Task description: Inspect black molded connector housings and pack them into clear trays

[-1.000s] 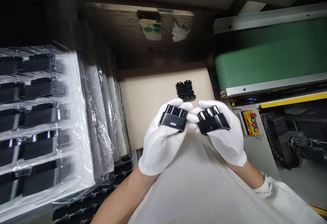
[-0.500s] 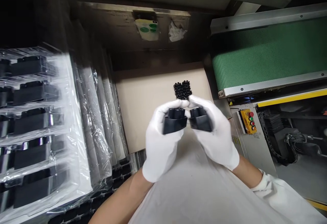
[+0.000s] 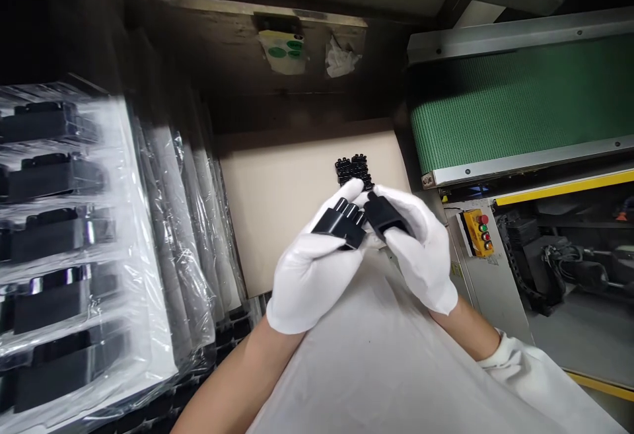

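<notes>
Hands [image 3: 312, 282] [image 3: 423, 255] in white gloves [image 3: 307, 289], glossy black plastic parts [image 3: 343, 224] [image 3: 386, 217]

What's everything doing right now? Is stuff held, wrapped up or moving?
Left gloved hand: holding a black plastic part
Right gloved hand: holding another black plastic part
Small black parts: grouped on a cardboard sheet
Black trays: wrapped in clear plastic
Green conveyor belt: cannot tell if moving
</notes>
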The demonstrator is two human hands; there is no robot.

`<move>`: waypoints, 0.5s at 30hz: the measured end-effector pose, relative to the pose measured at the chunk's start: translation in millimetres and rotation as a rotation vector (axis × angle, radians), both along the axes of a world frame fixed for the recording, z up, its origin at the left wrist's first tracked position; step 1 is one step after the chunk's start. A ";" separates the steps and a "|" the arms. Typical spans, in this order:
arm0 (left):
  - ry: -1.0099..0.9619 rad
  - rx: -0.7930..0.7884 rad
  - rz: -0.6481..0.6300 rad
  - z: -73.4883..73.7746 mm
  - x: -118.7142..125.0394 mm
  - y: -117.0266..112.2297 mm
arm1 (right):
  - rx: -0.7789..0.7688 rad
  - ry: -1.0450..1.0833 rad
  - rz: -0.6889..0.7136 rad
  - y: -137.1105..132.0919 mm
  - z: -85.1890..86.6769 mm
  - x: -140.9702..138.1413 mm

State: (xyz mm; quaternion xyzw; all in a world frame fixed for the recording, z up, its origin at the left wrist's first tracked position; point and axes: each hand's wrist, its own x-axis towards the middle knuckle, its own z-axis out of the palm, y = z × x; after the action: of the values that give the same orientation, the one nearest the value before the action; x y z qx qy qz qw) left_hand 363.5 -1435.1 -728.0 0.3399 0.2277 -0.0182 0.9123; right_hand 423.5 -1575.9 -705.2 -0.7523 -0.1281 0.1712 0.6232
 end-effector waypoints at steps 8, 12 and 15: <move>0.039 -0.041 -0.048 2.8 6.7 8.7 | 0.119 0.014 -0.099 -7.2 5.7 3.8; 0.018 -0.045 0.025 6.4 11.8 8.9 | 0.058 -0.116 -0.081 6.9 21.4 2.6; 0.009 -0.084 -0.005 9.5 17.9 8.7 | 0.057 -0.142 0.096 15.1 26.1 9.1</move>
State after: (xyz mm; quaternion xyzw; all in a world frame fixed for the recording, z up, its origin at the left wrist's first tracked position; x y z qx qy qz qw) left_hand 381.4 -1426.4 -718.5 0.3019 0.2298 -0.0315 0.9247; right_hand 432.5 -1560.8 -679.1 -0.7376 -0.2124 0.1434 0.6247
